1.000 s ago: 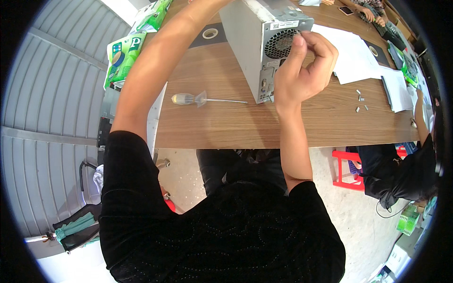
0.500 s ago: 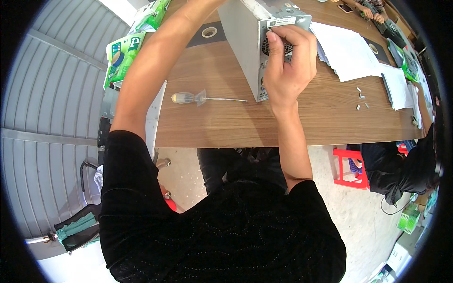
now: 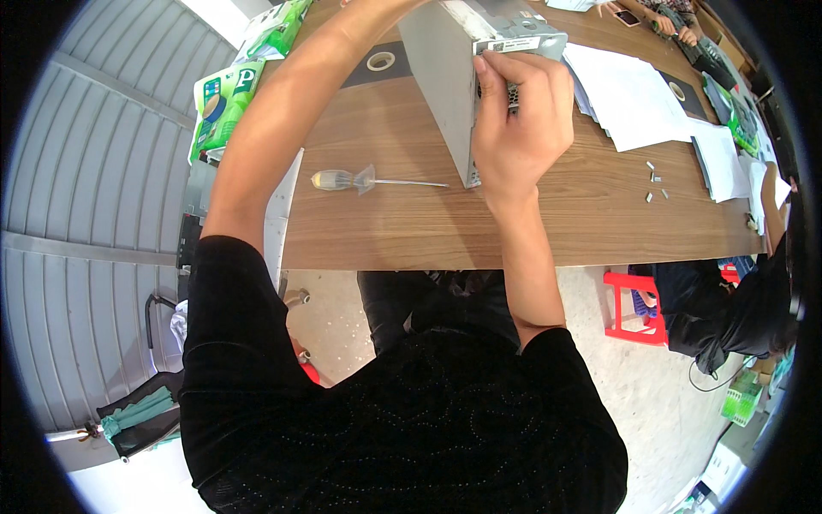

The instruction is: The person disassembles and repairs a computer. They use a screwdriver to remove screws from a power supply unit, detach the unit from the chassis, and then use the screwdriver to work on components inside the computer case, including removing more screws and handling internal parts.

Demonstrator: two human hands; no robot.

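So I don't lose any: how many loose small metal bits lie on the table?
4 show, clustered on the wooden table right of the right hand: bits. Others may hide behind the grey case.

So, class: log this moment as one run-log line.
right hand: pressed on grey metal case vent side | left hand: out of view | screwdriver: lying on table

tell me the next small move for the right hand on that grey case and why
Probably reach for the screwdriver. The right hand presses bare fingertips against the vented end of the grey case, holding no tool, and the screwdriver lies free on the table just left of the case. The left hand is out of view past the top edge, its forearm leading up beside the case.
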